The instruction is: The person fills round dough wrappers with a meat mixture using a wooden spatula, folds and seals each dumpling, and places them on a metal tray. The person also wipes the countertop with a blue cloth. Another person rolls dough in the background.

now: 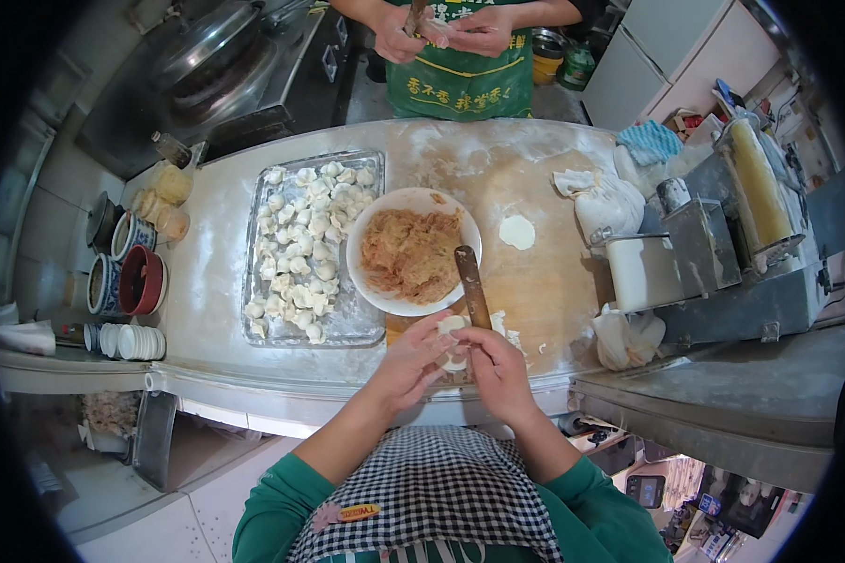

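My left hand [410, 362] holds a pale round dough wrapper [453, 324] near the counter's front edge. The fingers of my right hand [498, 366] meet the same wrapper from the other side. From that right hand a flat wooden stick [473, 288] juts up and away, its far end over the rim of the filling bowl. Any filling inside the wrapper is hidden by my fingers. Just beyond my hands stands the white bowl [354, 271] of minced filling [412, 253]. To its left, many folded dumplings [299, 243] lie on a metal tray [359, 327].
A flat dough wrapper [517, 232] lies right of the bowl, and dough scraps [510, 331] by my right hand. A dough-rolling machine [739, 211] and white cloth bundle [602, 200] stand at right. Jars [141, 281] line the left. Opposite, a co-worker's hands [440, 32] handle dough and a stick.
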Action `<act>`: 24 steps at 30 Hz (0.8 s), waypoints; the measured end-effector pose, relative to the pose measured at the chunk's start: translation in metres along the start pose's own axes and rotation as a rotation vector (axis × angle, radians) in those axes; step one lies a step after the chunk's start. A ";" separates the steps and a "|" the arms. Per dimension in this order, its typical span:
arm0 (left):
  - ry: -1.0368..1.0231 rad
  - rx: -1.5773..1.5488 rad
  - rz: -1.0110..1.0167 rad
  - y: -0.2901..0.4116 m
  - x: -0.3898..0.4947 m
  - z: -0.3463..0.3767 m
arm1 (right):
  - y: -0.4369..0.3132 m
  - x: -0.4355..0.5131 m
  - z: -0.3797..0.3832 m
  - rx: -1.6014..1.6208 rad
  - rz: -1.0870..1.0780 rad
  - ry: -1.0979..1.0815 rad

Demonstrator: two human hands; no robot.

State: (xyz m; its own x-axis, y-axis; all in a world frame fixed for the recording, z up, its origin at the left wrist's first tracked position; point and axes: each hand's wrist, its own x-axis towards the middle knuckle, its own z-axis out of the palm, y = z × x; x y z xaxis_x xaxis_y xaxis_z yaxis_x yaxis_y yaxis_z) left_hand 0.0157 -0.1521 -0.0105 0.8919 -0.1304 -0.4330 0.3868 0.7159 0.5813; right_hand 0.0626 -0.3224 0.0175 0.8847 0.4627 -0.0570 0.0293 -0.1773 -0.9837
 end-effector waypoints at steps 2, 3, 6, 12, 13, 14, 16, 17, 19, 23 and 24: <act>0.162 0.074 -0.049 0.008 -0.009 -0.018 | -0.007 0.007 -0.008 -0.133 -0.090 0.022; 0.226 0.097 -0.063 0.014 -0.014 -0.029 | -0.010 0.012 -0.015 -0.283 -0.055 -0.035; 0.439 0.024 -0.016 0.030 -0.021 -0.064 | -0.020 0.027 -0.034 -0.786 -0.011 -0.147; 0.591 -0.029 0.046 0.038 0.001 -0.098 | -0.025 0.062 -0.023 -1.040 -0.141 -0.178; 0.586 -0.034 0.075 0.037 0.006 -0.096 | -0.024 0.067 -0.018 -1.060 -0.150 -0.219; 0.578 -0.033 0.089 0.037 0.011 -0.093 | -0.021 0.072 -0.013 -1.081 -0.163 -0.255; 0.538 -0.041 0.144 0.035 0.019 -0.082 | -0.016 0.080 -0.007 -1.076 -0.183 -0.303; 0.522 -0.045 0.166 0.034 0.022 -0.076 | -0.013 0.083 -0.005 -1.048 -0.189 -0.313; 0.554 -0.078 0.191 0.033 0.024 -0.063 | -0.006 0.083 -0.002 -0.986 -0.175 -0.326; 0.569 -0.091 0.213 0.035 0.022 -0.048 | 0.006 0.059 0.026 -0.870 -0.126 -0.280; 0.576 -0.084 0.204 0.036 0.021 -0.046 | 0.008 0.051 0.035 -0.856 -0.116 -0.256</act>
State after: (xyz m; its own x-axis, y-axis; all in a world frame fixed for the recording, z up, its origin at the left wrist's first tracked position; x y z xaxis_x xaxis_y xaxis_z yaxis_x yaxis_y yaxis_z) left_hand 0.0374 -0.0975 -0.0304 0.6671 0.3893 -0.6351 0.1810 0.7423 0.6452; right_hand 0.0916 -0.2699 0.0003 0.7268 0.6792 -0.1024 0.5391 -0.6564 -0.5278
